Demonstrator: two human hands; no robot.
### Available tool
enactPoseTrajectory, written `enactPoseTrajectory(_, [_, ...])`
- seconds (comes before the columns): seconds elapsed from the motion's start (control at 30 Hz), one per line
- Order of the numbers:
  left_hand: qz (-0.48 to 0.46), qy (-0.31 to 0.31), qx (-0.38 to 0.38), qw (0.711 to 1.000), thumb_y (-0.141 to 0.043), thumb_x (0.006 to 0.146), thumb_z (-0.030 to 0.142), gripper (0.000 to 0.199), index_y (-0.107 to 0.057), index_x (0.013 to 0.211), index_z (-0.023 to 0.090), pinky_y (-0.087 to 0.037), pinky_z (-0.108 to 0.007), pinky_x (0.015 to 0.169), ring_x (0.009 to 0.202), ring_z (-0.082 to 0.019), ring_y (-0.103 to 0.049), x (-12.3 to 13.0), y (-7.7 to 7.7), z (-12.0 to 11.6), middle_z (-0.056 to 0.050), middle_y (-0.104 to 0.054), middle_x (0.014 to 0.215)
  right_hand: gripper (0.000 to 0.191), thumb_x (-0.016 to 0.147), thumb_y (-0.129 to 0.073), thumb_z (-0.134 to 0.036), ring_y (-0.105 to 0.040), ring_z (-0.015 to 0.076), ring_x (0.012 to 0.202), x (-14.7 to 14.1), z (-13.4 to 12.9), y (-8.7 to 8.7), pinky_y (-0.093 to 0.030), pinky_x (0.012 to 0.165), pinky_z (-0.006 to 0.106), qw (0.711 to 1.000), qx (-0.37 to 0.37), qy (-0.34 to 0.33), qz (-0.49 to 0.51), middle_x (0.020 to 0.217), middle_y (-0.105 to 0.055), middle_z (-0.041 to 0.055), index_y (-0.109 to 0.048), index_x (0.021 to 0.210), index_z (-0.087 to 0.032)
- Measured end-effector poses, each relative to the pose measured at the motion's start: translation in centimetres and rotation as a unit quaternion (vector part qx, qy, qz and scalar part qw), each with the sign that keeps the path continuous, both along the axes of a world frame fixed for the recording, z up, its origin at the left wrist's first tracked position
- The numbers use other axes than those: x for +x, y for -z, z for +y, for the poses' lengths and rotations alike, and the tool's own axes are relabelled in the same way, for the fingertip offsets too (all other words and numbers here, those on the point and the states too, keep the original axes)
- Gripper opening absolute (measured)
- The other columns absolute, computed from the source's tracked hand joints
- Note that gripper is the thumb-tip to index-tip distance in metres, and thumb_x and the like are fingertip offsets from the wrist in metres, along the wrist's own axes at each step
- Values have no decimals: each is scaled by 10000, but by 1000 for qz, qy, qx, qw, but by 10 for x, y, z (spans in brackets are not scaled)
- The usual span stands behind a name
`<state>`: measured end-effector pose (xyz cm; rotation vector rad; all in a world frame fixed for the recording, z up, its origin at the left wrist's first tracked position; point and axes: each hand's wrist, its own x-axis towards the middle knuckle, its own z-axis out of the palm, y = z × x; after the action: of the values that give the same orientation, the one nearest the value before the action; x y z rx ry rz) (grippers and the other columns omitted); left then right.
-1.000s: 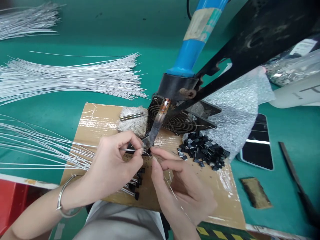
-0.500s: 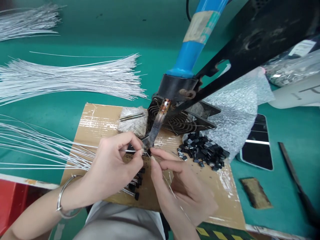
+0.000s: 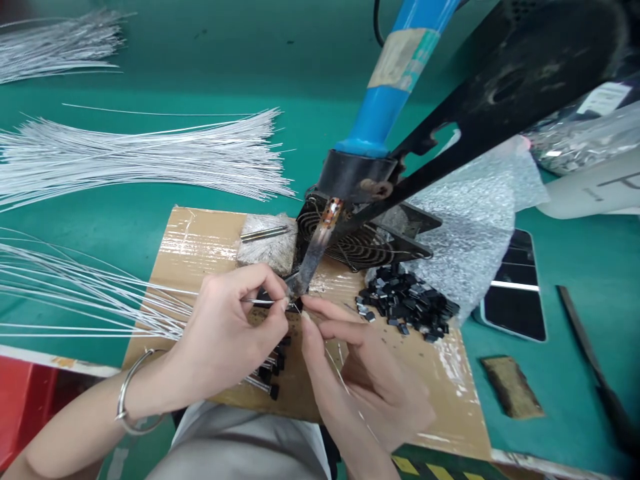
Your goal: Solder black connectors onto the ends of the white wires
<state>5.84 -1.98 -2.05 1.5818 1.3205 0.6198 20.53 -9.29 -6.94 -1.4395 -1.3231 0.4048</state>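
Note:
My left hand [image 3: 235, 333] pinches a thin white wire [image 3: 259, 302] between thumb and forefinger, its end beside the tip of a soldering iron [image 3: 315, 257]. Closed around a thin strand of solder [image 3: 336, 369], my right hand [image 3: 365, 373] is just right of the tip; the strand trails down across the palm. The blue iron handle [image 3: 383, 100] is held in a black stand arm [image 3: 480, 113]. Finished-looking wires with black ends [image 3: 273, 390] lie partly hidden below my left hand. The exact contact at the tip is too small to tell.
Small black parts [image 3: 405, 300] are piled on the cardboard [image 3: 195, 233], near a black fan [image 3: 360, 247]. White wire bundles [image 3: 150, 157] lie at left. Bubble wrap [image 3: 475, 200], a phone [image 3: 517, 287], a brown block [image 3: 511, 387] and a dark-handled tool [image 3: 585, 340] are at right.

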Motion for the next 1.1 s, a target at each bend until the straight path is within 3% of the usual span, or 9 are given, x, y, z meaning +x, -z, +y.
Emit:
enactPoseTrajectory(0.7, [11, 9, 17, 1000, -589, 821, 160, 85, -636, 758, 193, -337, -270, 507, 581, -122, -492, 1, 0, 0, -32, -734, 788, 199, 850, -823, -60, -849, 183, 796, 0, 4, -2, -697, 749, 238, 999, 27, 10, -37, 1009, -868, 35, -731, 910, -226])
enactPoseTrajectory(1.1, [7, 14, 17, 1000, -597, 824, 157, 88, -624, 749, 196, -366, -265, 524, 596, -123, -525, 1, 1, 2, -26, -737, 794, 178, 867, -805, -78, -842, 198, 717, 0, 5, -2, -719, 723, 270, 999, 14, 17, -39, 994, -872, 42, -725, 900, -234])
